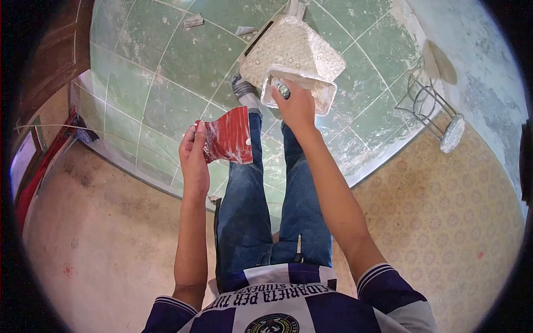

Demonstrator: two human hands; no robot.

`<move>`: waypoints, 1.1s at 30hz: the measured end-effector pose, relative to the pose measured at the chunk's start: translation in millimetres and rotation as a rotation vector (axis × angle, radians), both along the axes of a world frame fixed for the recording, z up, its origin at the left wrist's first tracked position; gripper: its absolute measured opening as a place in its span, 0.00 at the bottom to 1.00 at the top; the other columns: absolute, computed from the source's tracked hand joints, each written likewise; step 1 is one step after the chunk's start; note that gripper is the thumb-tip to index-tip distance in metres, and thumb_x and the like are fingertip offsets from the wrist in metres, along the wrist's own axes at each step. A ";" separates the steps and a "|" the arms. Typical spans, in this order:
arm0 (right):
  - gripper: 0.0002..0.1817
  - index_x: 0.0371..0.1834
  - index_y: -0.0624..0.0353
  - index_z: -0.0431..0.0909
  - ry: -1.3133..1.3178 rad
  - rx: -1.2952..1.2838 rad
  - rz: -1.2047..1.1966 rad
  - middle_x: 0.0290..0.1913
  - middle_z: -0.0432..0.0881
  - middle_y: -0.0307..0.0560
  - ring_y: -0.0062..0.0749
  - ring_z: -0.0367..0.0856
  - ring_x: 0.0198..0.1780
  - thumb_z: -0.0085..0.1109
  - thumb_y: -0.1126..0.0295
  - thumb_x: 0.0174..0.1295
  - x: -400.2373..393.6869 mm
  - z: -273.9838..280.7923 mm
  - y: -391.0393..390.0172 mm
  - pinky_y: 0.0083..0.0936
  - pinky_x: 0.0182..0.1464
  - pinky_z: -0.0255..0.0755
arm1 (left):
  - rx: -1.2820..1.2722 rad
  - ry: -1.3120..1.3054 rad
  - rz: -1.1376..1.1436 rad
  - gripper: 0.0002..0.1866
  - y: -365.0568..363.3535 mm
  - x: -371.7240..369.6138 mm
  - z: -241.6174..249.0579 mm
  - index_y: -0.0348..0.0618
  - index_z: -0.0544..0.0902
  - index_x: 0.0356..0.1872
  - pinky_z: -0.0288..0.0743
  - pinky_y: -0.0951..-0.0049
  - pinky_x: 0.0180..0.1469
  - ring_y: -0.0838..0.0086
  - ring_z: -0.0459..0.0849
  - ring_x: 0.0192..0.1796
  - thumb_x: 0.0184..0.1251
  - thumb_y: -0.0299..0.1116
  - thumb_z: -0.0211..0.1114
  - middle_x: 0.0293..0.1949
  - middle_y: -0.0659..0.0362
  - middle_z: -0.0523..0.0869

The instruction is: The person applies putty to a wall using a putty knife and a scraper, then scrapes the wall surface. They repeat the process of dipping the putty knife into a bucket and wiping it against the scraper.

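Observation:
My left hand point(194, 158) grips a red putty spreader point(229, 136) by its narrower end. White smears streak the spreader's flat face, and its wide edge points right. Farther forward, my right hand point(297, 108) is closed around a tool handle point(283, 90) with a rounded, dark, shiny end. That hand is over a white rectangular tub point(327, 102) with pale paste on its inner walls. The tool's working end is hidden by my hand and the tub. Just beyond the tub lies a broad, flat piece point(294, 44) coated in lumpy, off-white material.
Green tiles point(183, 66) with white stains cover the floor ahead. A metal-legged stool point(427, 108) with a round seat stands or lies near the right wall point(477, 61). Small scraps point(193, 21) lie at the top. Brown wooden panelling point(53, 61) is at left.

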State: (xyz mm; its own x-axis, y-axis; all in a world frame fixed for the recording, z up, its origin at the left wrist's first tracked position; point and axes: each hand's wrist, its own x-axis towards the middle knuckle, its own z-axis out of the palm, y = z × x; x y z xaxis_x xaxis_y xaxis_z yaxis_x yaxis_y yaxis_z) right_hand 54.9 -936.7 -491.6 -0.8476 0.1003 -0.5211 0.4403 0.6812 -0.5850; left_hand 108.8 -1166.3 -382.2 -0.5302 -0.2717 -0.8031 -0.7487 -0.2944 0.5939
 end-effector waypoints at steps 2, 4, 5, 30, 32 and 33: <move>0.24 0.53 0.60 0.85 0.006 0.045 -0.005 0.40 0.87 0.65 0.60 0.85 0.45 0.62 0.52 0.63 7.4 -11.0 9.1 0.48 0.51 0.76 | -0.002 0.016 0.004 0.16 -2.4 0.4 -0.6 0.37 0.80 0.57 0.83 0.75 0.46 0.79 0.86 0.46 0.80 0.38 0.59 0.47 0.63 0.85; 0.23 0.51 0.63 0.86 0.058 0.105 -0.068 0.34 0.86 0.65 0.57 0.86 0.35 0.67 0.54 0.61 8.7 -1.8 17.9 0.42 0.41 0.77 | -0.015 0.001 0.023 0.16 -7.3 2.5 -3.9 0.37 0.80 0.57 0.82 0.75 0.47 0.79 0.86 0.46 0.80 0.37 0.59 0.47 0.63 0.85; 0.23 0.51 0.63 0.86 0.056 0.107 -0.066 0.34 0.86 0.65 0.57 0.86 0.35 0.67 0.54 0.61 10.9 3.3 21.1 0.42 0.41 0.77 | -0.013 -0.001 0.024 0.16 -7.4 3.5 -5.0 0.37 0.80 0.57 0.82 0.75 0.47 0.79 0.86 0.46 0.80 0.37 0.59 0.47 0.63 0.85; 0.24 0.56 0.56 0.85 0.027 -0.019 -0.036 0.42 0.87 0.65 0.61 0.85 0.45 0.64 0.53 0.63 29.1 32.4 8.3 0.47 0.52 0.77 | 0.034 0.019 -0.009 0.14 -8.8 8.8 -11.6 0.40 0.81 0.53 0.82 0.75 0.43 0.80 0.86 0.44 0.79 0.40 0.59 0.45 0.64 0.84; 0.23 0.56 0.55 0.85 -0.024 -0.024 0.012 0.41 0.87 0.66 0.62 0.85 0.46 0.64 0.53 0.63 27.9 21.8 6.2 0.48 0.51 0.77 | 0.040 0.028 -0.013 0.14 -5.2 7.5 -8.5 0.40 0.81 0.53 0.82 0.75 0.44 0.80 0.86 0.44 0.79 0.40 0.59 0.45 0.64 0.84; 0.23 0.56 0.55 0.85 -0.020 -0.025 0.011 0.41 0.87 0.66 0.62 0.85 0.46 0.64 0.53 0.63 26.7 16.0 6.1 0.48 0.51 0.77 | 0.026 0.009 -0.009 0.15 -2.1 3.3 -3.1 0.40 0.81 0.54 0.83 0.75 0.44 0.80 0.86 0.45 0.79 0.41 0.59 0.45 0.64 0.84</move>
State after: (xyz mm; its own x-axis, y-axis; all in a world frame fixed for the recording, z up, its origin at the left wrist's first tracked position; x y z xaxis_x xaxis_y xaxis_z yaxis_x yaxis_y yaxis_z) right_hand 81.6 -930.6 -475.6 -0.8378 0.0783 -0.5403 0.4450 0.6713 -0.5928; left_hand 112.1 -1168.4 -385.3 -0.5401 -0.2463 -0.8048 -0.7458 -0.3029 0.5933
